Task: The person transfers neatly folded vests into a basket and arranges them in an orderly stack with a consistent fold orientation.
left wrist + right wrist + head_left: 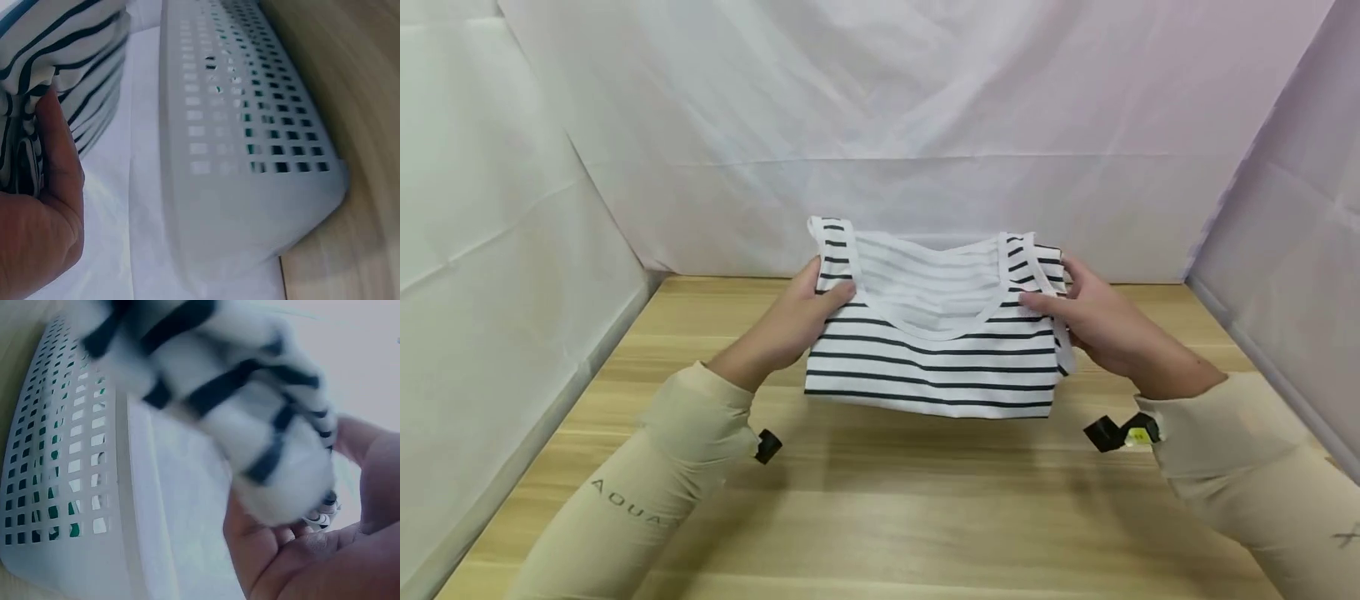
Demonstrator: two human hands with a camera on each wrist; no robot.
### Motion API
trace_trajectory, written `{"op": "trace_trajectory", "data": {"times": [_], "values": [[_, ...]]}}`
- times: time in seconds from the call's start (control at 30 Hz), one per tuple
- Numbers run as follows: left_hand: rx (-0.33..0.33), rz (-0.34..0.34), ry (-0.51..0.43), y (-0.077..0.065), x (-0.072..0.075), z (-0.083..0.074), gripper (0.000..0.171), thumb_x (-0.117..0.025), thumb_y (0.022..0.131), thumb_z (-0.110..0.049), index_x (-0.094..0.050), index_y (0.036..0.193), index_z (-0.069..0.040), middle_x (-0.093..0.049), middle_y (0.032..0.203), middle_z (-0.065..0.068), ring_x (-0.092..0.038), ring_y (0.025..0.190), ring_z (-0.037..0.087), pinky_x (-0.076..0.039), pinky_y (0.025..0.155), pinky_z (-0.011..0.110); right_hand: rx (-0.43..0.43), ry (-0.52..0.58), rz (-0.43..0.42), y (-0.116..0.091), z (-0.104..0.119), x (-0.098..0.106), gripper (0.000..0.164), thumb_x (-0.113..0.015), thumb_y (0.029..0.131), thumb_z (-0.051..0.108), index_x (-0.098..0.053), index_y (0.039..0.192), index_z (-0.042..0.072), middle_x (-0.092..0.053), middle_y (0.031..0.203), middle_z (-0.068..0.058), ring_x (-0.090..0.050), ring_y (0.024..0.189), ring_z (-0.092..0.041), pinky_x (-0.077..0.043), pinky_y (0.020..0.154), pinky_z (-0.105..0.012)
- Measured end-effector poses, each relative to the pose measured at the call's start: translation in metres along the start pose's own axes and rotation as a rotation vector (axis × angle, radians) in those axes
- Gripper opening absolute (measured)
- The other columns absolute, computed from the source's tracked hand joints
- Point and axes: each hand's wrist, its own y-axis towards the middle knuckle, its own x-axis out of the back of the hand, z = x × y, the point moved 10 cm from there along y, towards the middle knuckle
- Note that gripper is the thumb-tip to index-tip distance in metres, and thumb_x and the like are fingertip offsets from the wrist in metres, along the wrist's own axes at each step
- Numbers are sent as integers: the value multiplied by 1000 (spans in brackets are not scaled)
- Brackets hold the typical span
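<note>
A white sleeveless top (925, 371) with black stripes is held up above the table, folded into a wide bundle with its scoop neckline facing up. My left hand (793, 321) grips its left side below one shoulder strap, thumb on the front. On the opposite side my right hand (1105, 321) pinches the cloth, thumb in front and fingers behind, where a loose layer hangs out. Close up, both wrist views show striped fabric bunched in the fingers. A white plastic basket (212, 219) with square holes appears in both wrist views; the head view does not show it.
Light wood-grain table (910, 517) lies under the arms. White cloth walls (925, 100) enclose the back and both sides. Something green and white shows through the basket's holes, its kind unclear. Black straps (1112, 433) hang at the wrists.
</note>
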Motion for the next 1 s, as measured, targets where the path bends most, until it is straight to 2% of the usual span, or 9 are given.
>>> {"op": "trace_trajectory", "data": {"times": [0.13,0.23,0.4,0.57,0.67,0.77,0.83,0.93,1.0], "values": [[-5,-47,53,17,8,-6,41,-42,98,-24,-27,137,-24,-57,111,15,-66,90,26,-54,72,42,-12,-172,-67,13,4,7,89,-67,84,19,-3,141,43,-50,124,-17,-64,96,-27,-54,74,-45],[10,-102,127,30,17,-6,40,-43,98,-25,-29,136,-23,-58,111,12,-65,91,24,-54,73,40,1,-323,-134,26,9,18,97,-66,85,21,9,138,51,-41,134,-21,-59,104,-32,-53,77,-45],[27,-196,333,53,33,0,40,-46,96,-28,-33,133,-20,-55,112,5,-59,96,19,-50,79,35,77,-635,-239,48,19,31,99,-61,87,18,19,138,47,-32,143,-24,-48,118,-38,-46,87,-51],[48,-229,492,71,40,13,38,-47,95,-31,-37,129,-18,-55,109,4,-56,97,19,-46,83,36,89,-862,-248,68,17,29,99,-60,87,15,20,142,37,-39,137,-28,-54,108,-40,-44,86,-53],[59,-228,563,79,43,21,35,-47,95,-31,-39,125,-15,-56,106,5,-56,95,20,-46,81,36,68,-928,-221,78,9,25,97,-58,89,13,19,143,36,-51,123,-28,-60,87,-36,-46,77,-46],[77,-216,633,83,46,31,33,-46,95,-32,-40,122,-15,-55,103,4,-56,92,20,-47,77,35,43,-949,-190,85,-2,20,95,-56,90,12,19,142,39,-58,105,-26,-55,60,-28,-45,63,-37],[92,-199,690,85,46,37,31,-45,96,-32,-40,121,-15,-56,101,4,-57,90,20,-48,74,35,33,-940,-167,88,-9,15,94,-54,91,9,18,141,43,-59,101,-25,-50,51,-24,-43,56,-34],[123,-158,799,85,42,45,35,-44,96,-33,-36,126,-15,-57,103,3,-58,90,18,-49,72,33,24,-934,-131,89,-18,7,93,-52,90,5,15,141,45,-62,102,-23,-49,46,-21,-43,49,-32],[140,-145,883,83,39,47,39,-43,96,-33,-34,130,-15,-57,105,3,-58,91,17,-49,72,33,23,-947,-103,90,-24,2,90,-50,90,3,10,143,42,-64,92,-23,-47,45,-22,-42,47,-32]]}}
